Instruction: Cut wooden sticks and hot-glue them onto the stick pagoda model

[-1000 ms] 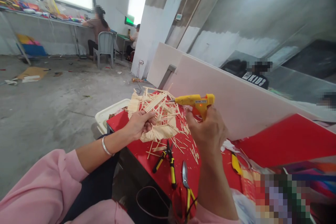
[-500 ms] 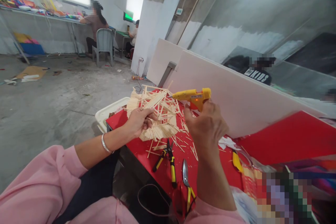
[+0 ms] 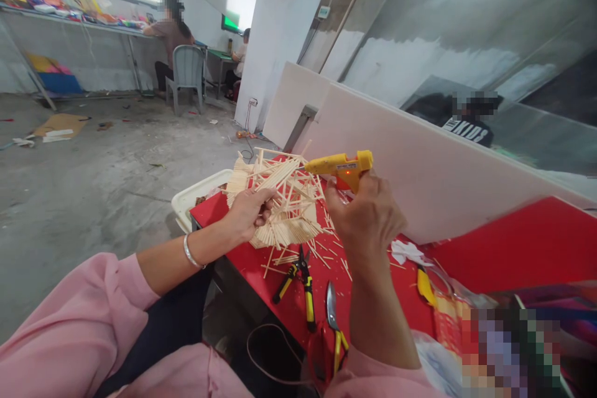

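My right hand (image 3: 366,214) is wrapped round a yellow hot glue gun (image 3: 342,166) with a small orange light on its side. The gun's nozzle points left, at the top edge of a wooden stick structure (image 3: 291,227). This structure is built of thin pale sticks, some in fanned rows and others crossing as an open frame. My left hand (image 3: 252,214) is closed at its near left side, pinching the stick work with thumb and fingers. Whether the nozzle touches the sticks I cannot tell. Loose sticks (image 3: 321,255) lie scattered below and to the right.
On the red tabletop (image 3: 261,273) lie black-and-yellow cutters (image 3: 305,289) and scissors (image 3: 332,311). A white tray (image 3: 184,199) stands at the left edge. White boards (image 3: 387,161) lean behind. Several people sit farther off, one on a grey chair (image 3: 189,71).
The view has shifted slightly. Both hands keep their hold, and the glue gun's nozzle stays near the top of the stick structure.
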`<control>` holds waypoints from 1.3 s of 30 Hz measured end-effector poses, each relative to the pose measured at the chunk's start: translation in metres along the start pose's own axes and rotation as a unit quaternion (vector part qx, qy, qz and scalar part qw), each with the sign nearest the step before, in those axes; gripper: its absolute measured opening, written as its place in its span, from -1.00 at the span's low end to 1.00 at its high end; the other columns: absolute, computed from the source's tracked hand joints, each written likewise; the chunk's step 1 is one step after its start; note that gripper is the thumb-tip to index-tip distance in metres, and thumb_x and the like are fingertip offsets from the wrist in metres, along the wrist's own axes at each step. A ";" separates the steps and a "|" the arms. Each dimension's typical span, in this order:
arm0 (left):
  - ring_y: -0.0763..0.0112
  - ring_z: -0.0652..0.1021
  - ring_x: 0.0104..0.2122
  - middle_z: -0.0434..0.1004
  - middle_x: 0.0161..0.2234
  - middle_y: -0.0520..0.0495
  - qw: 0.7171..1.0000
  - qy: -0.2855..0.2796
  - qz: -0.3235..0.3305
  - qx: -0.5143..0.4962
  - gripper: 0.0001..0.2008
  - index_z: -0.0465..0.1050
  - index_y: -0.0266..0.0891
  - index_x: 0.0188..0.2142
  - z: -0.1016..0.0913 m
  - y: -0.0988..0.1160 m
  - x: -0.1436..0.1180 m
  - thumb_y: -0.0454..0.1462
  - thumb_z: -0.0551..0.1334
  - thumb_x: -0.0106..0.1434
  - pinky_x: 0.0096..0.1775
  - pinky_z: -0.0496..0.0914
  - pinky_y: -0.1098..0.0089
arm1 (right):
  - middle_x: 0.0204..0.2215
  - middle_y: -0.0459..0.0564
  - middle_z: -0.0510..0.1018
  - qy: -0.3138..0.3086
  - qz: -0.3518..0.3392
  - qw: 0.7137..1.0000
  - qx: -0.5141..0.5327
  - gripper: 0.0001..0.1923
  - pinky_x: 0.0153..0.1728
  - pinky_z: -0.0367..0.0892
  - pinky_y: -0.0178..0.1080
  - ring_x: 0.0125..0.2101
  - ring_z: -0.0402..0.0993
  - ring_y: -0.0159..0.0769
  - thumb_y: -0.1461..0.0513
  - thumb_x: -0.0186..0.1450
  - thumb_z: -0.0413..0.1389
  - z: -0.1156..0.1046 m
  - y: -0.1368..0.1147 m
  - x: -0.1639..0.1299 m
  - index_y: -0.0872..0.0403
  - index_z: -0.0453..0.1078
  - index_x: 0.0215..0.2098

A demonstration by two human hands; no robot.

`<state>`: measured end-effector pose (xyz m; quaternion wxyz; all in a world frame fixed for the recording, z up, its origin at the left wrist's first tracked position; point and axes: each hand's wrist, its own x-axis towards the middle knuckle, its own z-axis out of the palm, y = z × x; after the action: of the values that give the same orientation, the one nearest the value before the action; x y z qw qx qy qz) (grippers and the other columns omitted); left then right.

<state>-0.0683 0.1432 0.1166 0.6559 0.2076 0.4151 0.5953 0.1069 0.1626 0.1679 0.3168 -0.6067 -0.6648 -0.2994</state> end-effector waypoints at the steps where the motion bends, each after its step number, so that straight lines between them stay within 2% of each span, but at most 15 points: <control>1: 0.70 0.19 -0.79 0.24 -0.71 0.11 1.000 -0.003 -0.004 0.003 -0.84 0.41 -0.31 -0.56 0.000 0.001 0.000 -0.32 0.26 0.13 -0.73 -0.13 0.58 | -0.33 0.09 0.43 -0.001 -0.001 1.000 0.000 -0.46 -0.51 -0.10 -0.26 -0.46 0.22 -0.33 -0.03 0.28 0.00 0.000 0.000 0.000 0.19 0.35 0.03; 4: 0.72 0.12 -0.81 0.17 -0.73 0.15 0.999 -0.030 -0.017 0.006 -0.83 0.42 -0.31 -0.54 -0.002 0.003 0.000 -0.32 0.22 0.16 -0.73 -0.16 0.57 | -0.32 0.09 0.46 -0.008 0.004 1.000 0.000 -0.47 -0.51 -0.14 -0.25 -0.46 0.23 -0.32 -0.02 0.28 0.01 0.000 -0.001 0.000 0.18 0.35 0.04; 8: 0.72 0.12 -0.81 0.18 -0.72 0.16 0.998 -0.058 -0.032 -0.001 -0.84 0.43 -0.33 -0.52 -0.006 0.007 0.002 -0.32 0.20 0.16 -0.74 -0.16 0.57 | -0.29 0.11 0.46 -0.012 0.006 1.000 0.007 -0.45 -0.50 -0.12 -0.25 -0.45 0.23 -0.31 -0.03 0.28 0.00 0.001 -0.002 -0.001 0.18 0.33 0.07; 21: 0.74 0.14 -0.81 0.24 -0.71 0.13 0.997 -0.056 -0.054 -0.006 -0.81 0.31 -0.29 -0.61 -0.011 0.011 0.004 -0.36 0.26 0.07 -0.74 -0.12 0.59 | -0.31 0.08 0.44 -0.006 0.007 1.000 0.002 -0.45 -0.50 -0.16 -0.24 -0.47 0.19 -0.34 -0.03 0.28 0.00 0.003 -0.001 -0.003 0.16 0.31 0.08; 35: 0.73 0.17 -0.81 0.30 -0.71 0.10 0.996 -0.083 -0.018 0.016 -0.81 0.37 -0.31 -0.60 -0.018 0.005 0.003 -0.34 0.30 0.09 -0.73 -0.13 0.56 | -0.36 0.07 0.37 0.010 0.000 1.000 -0.004 -0.56 -0.50 -0.12 -0.24 -0.45 0.15 -0.32 0.07 0.26 0.01 0.001 -0.003 0.002 0.19 0.35 -0.02; 39: 0.73 0.17 -0.81 0.31 -0.71 0.10 0.997 -0.075 -0.004 0.022 -0.77 0.33 -0.29 -0.62 -0.020 0.003 0.002 -0.34 0.32 0.09 -0.74 -0.11 0.56 | -0.36 0.06 0.36 0.009 -0.004 1.000 -0.005 -0.58 -0.51 -0.11 -0.25 -0.45 0.15 -0.33 0.08 0.27 0.00 0.000 -0.005 0.003 0.20 0.36 -0.04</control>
<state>-0.0858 0.1413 0.1070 0.6832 0.2644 0.3783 0.5659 0.1016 0.1645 0.1701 0.3183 -0.6033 -0.6626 -0.3094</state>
